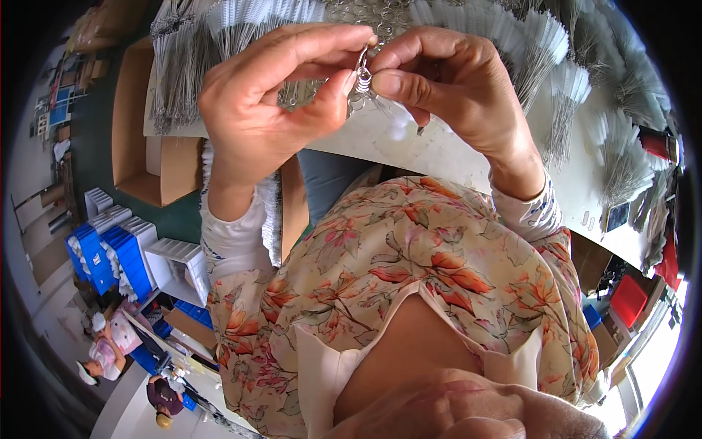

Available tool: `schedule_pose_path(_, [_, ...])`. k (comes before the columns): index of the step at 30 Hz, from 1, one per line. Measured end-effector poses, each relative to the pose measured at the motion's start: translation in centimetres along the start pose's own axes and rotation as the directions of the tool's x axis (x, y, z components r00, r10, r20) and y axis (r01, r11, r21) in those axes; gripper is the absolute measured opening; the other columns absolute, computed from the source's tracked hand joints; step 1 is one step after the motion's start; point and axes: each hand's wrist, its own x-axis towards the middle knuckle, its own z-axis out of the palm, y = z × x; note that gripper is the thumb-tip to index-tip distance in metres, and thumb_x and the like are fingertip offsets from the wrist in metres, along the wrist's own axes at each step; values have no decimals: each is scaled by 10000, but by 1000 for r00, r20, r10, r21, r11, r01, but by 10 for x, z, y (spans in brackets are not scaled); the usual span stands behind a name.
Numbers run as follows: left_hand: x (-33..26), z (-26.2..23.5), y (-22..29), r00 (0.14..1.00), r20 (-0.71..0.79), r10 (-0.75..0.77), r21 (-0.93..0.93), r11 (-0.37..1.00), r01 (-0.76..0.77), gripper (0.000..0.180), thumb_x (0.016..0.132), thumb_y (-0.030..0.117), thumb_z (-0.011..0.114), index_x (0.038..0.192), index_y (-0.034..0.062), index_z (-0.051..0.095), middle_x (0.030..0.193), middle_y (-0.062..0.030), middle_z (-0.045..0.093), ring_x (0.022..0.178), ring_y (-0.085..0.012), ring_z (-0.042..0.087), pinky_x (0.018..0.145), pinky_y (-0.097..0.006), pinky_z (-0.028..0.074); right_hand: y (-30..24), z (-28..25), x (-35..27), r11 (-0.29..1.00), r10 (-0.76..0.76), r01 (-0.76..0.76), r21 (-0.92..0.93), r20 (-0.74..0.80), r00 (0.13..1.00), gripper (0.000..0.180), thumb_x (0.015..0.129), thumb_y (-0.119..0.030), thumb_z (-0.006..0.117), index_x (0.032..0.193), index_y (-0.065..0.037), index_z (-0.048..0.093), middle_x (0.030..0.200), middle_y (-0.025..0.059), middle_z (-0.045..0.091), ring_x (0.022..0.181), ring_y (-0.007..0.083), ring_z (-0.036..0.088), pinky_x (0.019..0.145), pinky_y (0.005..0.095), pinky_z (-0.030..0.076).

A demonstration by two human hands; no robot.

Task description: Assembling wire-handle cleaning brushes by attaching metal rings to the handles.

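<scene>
Above the near edge of the table (387, 146), my two hands meet at a metal ring (361, 60). My left hand (267, 95) pinches the ring between thumb and fingertips, its top at the index fingertip. Several small wire loops (363, 82) hang together on the ring's lower part. My right hand (461, 84) is closed, with thumb and index finger pressed together against the loops' right side. A small metal tip pokes out below its fingers; what it belongs to is hidden. Something pale and blurred hangs below the loops.
Bundles of thin wire brushes with white bristles (537, 44) lie along the table's far and right sides. Loose metal rings (358, 11) are scattered at the far middle. An open cardboard box (179, 172) stands left. Blue crates (91, 256) and two people are farther left.
</scene>
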Motion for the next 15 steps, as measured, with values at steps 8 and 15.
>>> schedule_pose_path(8, [20,-9,11,963,268,16,281,955,-94,140,840,28,594,975,-8,607,840,-36,564,704,-99,536,614,-211,453,-1,-9,-2,999,-38,38,36,-3,999,132,835,-126,646,911,-18,639,664,-35,571,559,17,467,485,171,369])
schedule_pose_path(15, [6,0,3,838,220,-499,-425,725,543,130,890,106,546,928,-5,601,692,-17,561,538,-61,496,491,-207,416,5,-14,-4,990,-20,16,137,22,1000,146,832,-149,654,900,-21,639,659,-28,566,558,21,473,481,175,372])
